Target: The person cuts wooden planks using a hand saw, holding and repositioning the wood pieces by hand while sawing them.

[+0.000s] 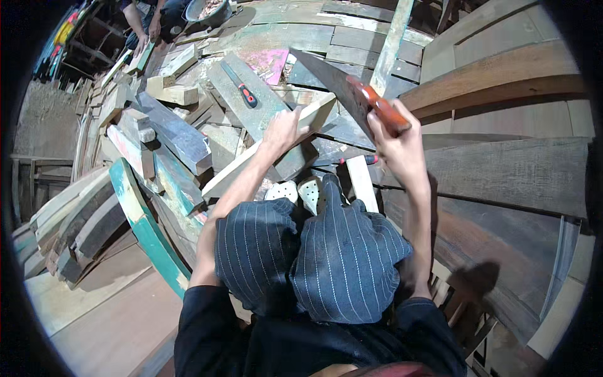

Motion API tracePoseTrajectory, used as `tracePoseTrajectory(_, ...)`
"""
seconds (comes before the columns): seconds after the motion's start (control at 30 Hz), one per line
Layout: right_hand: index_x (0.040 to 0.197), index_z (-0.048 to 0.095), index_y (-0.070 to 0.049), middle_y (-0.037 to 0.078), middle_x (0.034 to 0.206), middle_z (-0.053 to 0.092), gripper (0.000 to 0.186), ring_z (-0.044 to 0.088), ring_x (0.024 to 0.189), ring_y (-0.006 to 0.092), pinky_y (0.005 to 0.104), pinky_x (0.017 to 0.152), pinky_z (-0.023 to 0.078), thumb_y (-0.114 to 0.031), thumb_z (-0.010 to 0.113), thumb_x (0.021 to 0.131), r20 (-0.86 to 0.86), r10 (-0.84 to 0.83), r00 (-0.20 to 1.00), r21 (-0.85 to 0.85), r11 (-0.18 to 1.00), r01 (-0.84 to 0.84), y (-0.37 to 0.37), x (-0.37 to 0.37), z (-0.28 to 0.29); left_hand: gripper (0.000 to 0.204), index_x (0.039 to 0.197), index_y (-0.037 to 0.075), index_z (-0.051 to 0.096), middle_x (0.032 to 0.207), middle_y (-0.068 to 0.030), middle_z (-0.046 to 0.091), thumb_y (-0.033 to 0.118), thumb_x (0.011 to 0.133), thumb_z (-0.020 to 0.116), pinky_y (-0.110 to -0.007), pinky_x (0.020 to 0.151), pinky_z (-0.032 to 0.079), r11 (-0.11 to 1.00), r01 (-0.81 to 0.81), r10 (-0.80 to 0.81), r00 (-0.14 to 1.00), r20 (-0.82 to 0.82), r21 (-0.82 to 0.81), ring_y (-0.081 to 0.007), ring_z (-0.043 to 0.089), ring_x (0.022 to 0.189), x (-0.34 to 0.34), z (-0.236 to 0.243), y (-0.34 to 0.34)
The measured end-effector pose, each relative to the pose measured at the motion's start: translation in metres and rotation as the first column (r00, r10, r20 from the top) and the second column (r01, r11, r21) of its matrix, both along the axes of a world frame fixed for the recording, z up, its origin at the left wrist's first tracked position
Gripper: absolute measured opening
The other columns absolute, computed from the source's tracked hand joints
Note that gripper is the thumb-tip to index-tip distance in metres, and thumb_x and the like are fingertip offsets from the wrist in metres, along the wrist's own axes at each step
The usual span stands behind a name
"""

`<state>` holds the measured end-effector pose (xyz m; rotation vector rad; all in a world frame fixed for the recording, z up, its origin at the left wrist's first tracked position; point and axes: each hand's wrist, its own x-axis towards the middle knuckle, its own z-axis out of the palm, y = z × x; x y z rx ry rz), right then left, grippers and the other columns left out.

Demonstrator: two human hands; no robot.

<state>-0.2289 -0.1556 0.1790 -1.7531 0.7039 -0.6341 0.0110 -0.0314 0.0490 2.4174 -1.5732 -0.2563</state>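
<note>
Ahead of the perforated shoes [282, 191], I have the left hand [282, 133] closed on a pale board [237, 168], set diagonally. The right hand [398, 143] is wrapped around the orange handle [391, 119] of a handsaw [339, 83]. Blade position: near the board's far end; contact cannot be confirmed from this view. Status: pale board and handsaw are in hand; no kerf is discernible. I judge the work at an early stage, with the cut left to make.
</note>
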Motion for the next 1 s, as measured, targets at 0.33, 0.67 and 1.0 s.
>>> tracePoseTrajectory(0.33,0.101,0.055,0.003,0.021,0.070,0.060,0.018,0.061,0.063,0.0240,0.0378,0.060,0.046,-0.007,0.063,0.089,-0.115,-0.071,0.991,-0.070,0.996,0.064,0.049,-0.014,0.019,0.052,0.117,0.001,0.060,0.099,-0.0287,0.064,0.035,0.080,0.073,-0.052,0.085,0.051,0.989,0.023,-0.008,0.995,-0.099,0.144,-0.0438,0.062,0.098,-0.005,0.013,-0.005)
tracePoseTrajectory(0.67,0.096,0.055,0.002,0.016,0.068,0.056,0.013,0.051,0.063,0.0156,0.0339,0.062,0.045,-0.007,0.062,0.091,-0.062,-0.188,0.980,0.005,0.982,0.188,0.059,-0.036,-0.007,0.065,0.112,-0.001,0.064,0.095,-0.0283,0.065,0.052,0.077,0.073,-0.051,0.084,0.051,0.977,0.193,-0.191,0.981,-0.035,0.087,-0.0440,0.063,0.095,0.000,-0.009,-0.009)
tracePoseTrajectory(1.0,0.097,0.056,0.000,0.015,0.071,0.058,0.013,0.054,0.065,0.0141,0.0326,0.063,0.046,-0.007,0.064,0.090,-0.104,-0.197,0.975,0.024,0.979,0.200,0.069,-0.049,-0.006,0.055,0.105,0.001,0.063,0.096,-0.0235,0.066,0.047,0.078,0.074,-0.048,0.084,0.052,0.972,0.201,-0.204,0.979,0.007,0.124,-0.0400,0.064,0.096,-0.005,-0.010,-0.009)
